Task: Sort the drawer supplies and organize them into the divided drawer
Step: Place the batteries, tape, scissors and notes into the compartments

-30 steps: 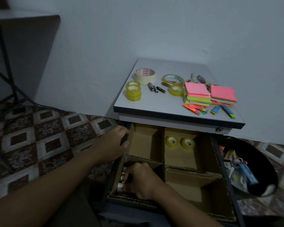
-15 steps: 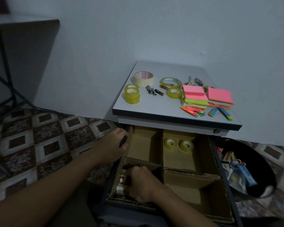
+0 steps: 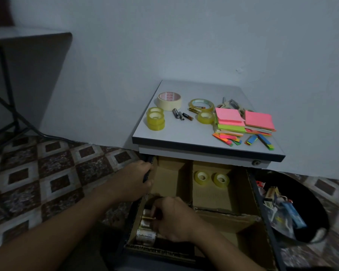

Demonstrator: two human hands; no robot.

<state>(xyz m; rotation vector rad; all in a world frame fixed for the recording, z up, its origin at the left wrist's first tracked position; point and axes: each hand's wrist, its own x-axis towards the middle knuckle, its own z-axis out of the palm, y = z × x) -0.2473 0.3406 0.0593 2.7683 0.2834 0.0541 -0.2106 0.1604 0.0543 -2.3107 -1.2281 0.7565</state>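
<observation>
Looking down past the grey counter, smooth and hard-edged, I have the drawer out below its front edge, split by rough brown cardboard into four bays. My left hand is clamped over the drawer's left wall, steadying it. My right hand sits in the near-left bay, fingers curled, pinching a battery by its right end. It lies just left of my fingertips, long axis across the bay, parallel to the fat metal cells lined up beside it. Two glossy tape rolls stand in the far-right bay. Thin batteries lie loose near the counter's middle, well apart from both hands; I judge the left hand the nearer for fetching them.
</observation>
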